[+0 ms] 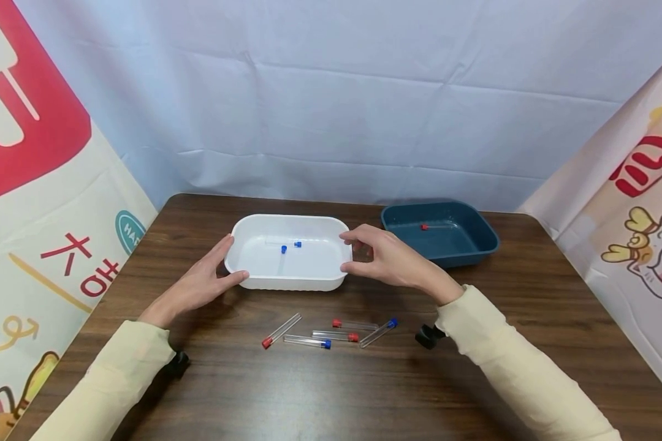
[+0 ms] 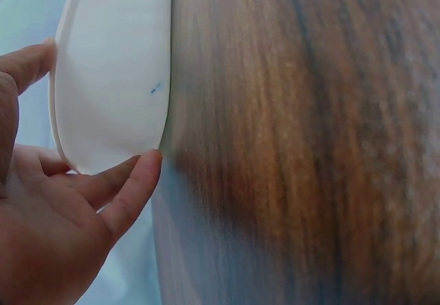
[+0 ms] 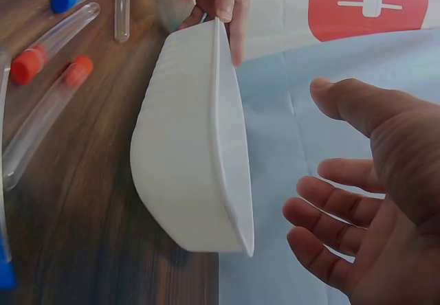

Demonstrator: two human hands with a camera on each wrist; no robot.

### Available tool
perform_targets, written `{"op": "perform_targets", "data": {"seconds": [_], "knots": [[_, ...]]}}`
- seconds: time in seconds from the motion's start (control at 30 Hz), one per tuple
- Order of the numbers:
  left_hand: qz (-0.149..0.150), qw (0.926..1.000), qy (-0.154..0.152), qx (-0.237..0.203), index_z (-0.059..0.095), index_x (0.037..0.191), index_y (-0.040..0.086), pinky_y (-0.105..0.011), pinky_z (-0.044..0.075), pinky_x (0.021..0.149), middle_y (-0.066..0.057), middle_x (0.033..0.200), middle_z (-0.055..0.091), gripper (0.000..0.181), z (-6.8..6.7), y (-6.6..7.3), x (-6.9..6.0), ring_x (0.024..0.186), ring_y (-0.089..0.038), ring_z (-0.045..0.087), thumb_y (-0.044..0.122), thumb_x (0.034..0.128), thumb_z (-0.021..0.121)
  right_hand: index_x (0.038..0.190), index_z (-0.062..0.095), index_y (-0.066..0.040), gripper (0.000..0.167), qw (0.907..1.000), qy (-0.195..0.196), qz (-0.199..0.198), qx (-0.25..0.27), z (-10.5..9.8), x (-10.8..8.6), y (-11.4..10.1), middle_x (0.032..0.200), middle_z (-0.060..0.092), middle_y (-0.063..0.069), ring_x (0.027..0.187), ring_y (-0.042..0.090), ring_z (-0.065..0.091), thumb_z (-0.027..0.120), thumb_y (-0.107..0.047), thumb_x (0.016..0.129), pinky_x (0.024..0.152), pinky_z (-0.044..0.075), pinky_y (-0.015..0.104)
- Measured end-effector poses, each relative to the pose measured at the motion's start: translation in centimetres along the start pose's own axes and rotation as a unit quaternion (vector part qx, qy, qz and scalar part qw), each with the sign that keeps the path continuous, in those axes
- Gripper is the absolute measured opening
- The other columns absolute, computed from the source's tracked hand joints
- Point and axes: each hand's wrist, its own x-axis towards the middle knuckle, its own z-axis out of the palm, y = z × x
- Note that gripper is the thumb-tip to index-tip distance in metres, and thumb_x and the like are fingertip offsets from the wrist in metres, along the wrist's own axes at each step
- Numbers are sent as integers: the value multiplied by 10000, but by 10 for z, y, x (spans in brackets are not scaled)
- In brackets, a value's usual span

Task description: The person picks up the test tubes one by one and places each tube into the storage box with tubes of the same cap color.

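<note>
- Because their clear bodies melt into the pale floor, the two blue-capped tubes [image 1: 297,244] inside the white tray [image 1: 291,283] are hard to make out; the caps alone stand out.
- The left hand [image 1: 198,285] covers part of the tray's left end, grasping it between thumb and fingers.
- The right hand [image 1: 383,254] is just beside the right end, its fingers parted and released; the right wrist view shows a gap there.
- A blue smudge on the tray in the left wrist view is too blurred to identify.
- The tray, oblong and round-cornered with a thin lip, sits left of centre on the far half of the table [image 1: 243,392].
- Nearer lie three red-capped tubes [image 1: 335,336] and two more with blue caps [image 1: 307,342].
- At far right, a dark blue tray [image 1: 458,260] holds one red-capped tube [image 1: 425,227], its clear end faint.
- The table is brown and wood-grained; beyond hangs a pale curtain [image 1: 331,122], with printed panels [image 1: 49,202] left and right, cut off.
</note>
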Motion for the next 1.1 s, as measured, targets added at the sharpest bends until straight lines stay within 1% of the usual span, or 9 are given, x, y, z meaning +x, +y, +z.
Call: {"op": "perform_targets", "data": {"seconds": [0.13, 0.33, 0.53, 0.67, 0.73, 0.9, 1.03, 1.1], "knots": [[-13, 10000, -15, 5, 55, 1656, 32, -623, 204, 1204, -187, 1720, 53, 1011, 0, -1, 1, 1561, -403, 122, 538, 997, 632, 1401, 613, -69, 599, 9999, 31, 40, 92, -5, -15, 1, 1254, 652, 87, 1058, 235, 614, 836, -303, 897, 868, 577, 435], [10, 10000, 6, 1, 62, 1655, 26, -633, 207, 1199, -200, 1716, 64, 1013, -1, 0, 0, 1557, -415, 131, 530, 994, 640, 1432, 590, -120, 610, 9998, -40, 165, 67, -9, -38, 6, 1331, 626, 71, 1121, 213, 612, 811, -360, 916, 861, 572, 435], [11, 10000, -6, -31, 67, 1657, 33, -634, 210, 1197, -192, 1718, 67, 1004, 0, 0, 0, 1557, -413, 135, 526, 996, 640, 1427, 597, -121, 573, 9999, -34, 105, 60, -7, -59, 9, 1352, 626, 54, 1145, 203, 616, 798, -329, 933, 801, 574, 382], [25, 10000, -5, -70, 65, 1657, 35, -625, 228, 1194, -190, 1719, 65, 1002, 0, 0, 0, 1556, -412, 141, 521, 997, 643, 1406, 612, -115, 548, 9999, -62, 77, 53, -5, -70, 10, 1351, 632, 42, 1152, 221, 627, 797, -324, 934, 802, 578, 386], [25, 10000, 1, -84, 68, 1658, 37, -621, 237, 1193, -188, 1719, 66, 1001, 0, -1, 0, 1555, -410, 145, 521, 997, 643, 1396, 620, -112, 536, 9999, -99, 113, 60, -4, -76, 10, 1351, 633, 32, 1162, 215, 623, 794, -326, 936, 842, 578, 411], [6, 9999, -16, -106, 64, 1659, 42, -615, 253, 1190, -184, 1720, 60, 1003, 0, -1, -1, 1553, -412, 151, 524, 996, 642, 1357, 654, -102, 486, 9997, -139, 195, 16, 0, -88, 11, 1329, 648, 10, 1176, 206, 621, 805, -276, 929, 934, 559, 458], [-5, 10000, -15, -96, 61, 1659, 41, -624, 238, 1191, -186, 1720, 57, 1004, 1, -1, -1, 1554, -416, 144, 525, 997, 641, 1319, 680, -110, 436, 9999, -92, 70, -56, 3, -96, 14, 1287, 666, 1, 1140, 214, 638, 819, -193, 914, 917, 558, 467], [-6, 10000, -18, -86, 60, 1660, 43, -625, 232, 1194, -182, 1721, 56, 1007, 1, -2, 0, 1556, -413, 139, 534, 996, 637, 1307, 688, -112, 421, 10000, -60, 7, -68, 6, -99, 16, 1273, 671, -4, 1113, 213, 642, 820, -170, 911, 890, 562, 445]]}}
